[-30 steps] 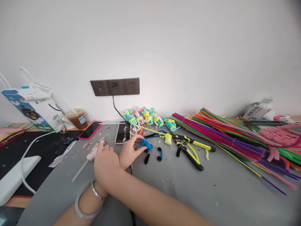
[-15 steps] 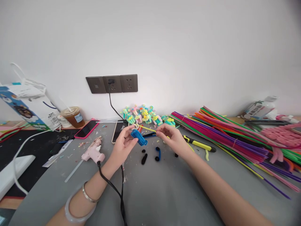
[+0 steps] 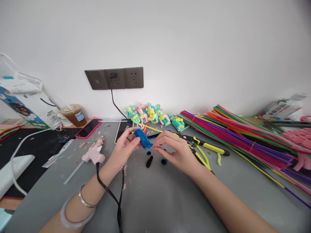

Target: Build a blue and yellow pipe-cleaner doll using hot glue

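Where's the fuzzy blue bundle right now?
Near the middle of the head view, the blue bundle is in the left hand, close beside the right hand.

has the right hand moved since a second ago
Yes. Against the fixed wall sockets, the right hand has moved right, from the glue gun toward the blue bundle.

Your left hand pinches blue fuzzy bundle. Your right hand sits just beside it at 4 o'clock, finger and thumb close together. Around bundle: colourful fuzzy figures at 12, pliers at 3, black fuzzy piece near 6, pink glue gun between 8 and 9.
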Motion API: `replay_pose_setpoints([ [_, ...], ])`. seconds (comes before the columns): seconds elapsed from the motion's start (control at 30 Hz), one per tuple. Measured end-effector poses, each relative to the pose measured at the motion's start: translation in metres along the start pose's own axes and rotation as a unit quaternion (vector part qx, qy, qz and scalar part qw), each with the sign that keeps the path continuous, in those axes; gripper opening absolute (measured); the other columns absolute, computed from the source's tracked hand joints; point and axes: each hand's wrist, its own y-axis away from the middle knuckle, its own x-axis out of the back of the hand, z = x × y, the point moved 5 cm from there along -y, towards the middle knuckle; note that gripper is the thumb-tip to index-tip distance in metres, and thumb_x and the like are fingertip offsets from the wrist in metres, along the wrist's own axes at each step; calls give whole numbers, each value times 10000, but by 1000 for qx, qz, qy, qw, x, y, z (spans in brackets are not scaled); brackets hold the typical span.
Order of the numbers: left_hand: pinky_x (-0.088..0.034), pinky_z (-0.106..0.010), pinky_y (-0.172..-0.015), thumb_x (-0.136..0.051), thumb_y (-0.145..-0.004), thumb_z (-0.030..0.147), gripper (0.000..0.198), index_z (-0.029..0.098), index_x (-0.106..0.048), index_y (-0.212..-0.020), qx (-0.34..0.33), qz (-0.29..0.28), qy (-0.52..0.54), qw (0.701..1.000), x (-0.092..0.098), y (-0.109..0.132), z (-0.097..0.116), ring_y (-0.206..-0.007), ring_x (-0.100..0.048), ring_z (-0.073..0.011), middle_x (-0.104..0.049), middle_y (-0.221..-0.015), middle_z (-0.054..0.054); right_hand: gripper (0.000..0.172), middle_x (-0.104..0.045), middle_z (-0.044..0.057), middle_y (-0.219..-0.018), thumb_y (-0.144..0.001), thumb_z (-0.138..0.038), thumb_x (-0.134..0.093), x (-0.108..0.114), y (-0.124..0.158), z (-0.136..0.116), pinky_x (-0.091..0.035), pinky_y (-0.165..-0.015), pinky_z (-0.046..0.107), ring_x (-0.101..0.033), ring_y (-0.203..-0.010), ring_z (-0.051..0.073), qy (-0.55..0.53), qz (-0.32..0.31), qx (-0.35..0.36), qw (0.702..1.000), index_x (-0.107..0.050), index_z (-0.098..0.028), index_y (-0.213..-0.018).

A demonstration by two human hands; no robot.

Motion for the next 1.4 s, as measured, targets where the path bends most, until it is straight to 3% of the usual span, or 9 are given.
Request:
replay_pose_setpoints([
  [0.23,-584,-250,-741,-753,-823,383,385,222,-612,-1144,25,-8,-5,1000,-2,2,-2,-848,-625,-145,-627,-901,-8,135,-596,41,-832,-953,-114,-529,-5,1,2,-454,-701,295,-544,-781,167,12,-12,-27,999,-552,-220,-873],
  [0.57,-594,-261,-714,-774,-793,412,451,205,-594,-1151,39,4,-7,999,-2,2,-1,-821,-623,-145,-611,-898,-9,108,-602,44,-857,-948,-120,-551,-1,0,2,-452,-710,300,-545,-793,167,10,-18,-26,999,-554,-216,-896],
  [1.4,-581,-230,-674,-798,-765,376,387,198,-600,-1046,41,-13,-2,999,-6,1,-1,-792,-635,-133,-635,-930,-12,137,-578,15,-799,-964,-158,-509,-2,0,5,-408,-688,274,-516,-748,154,-9,-35,-73,997,-532,-215,-842],
])
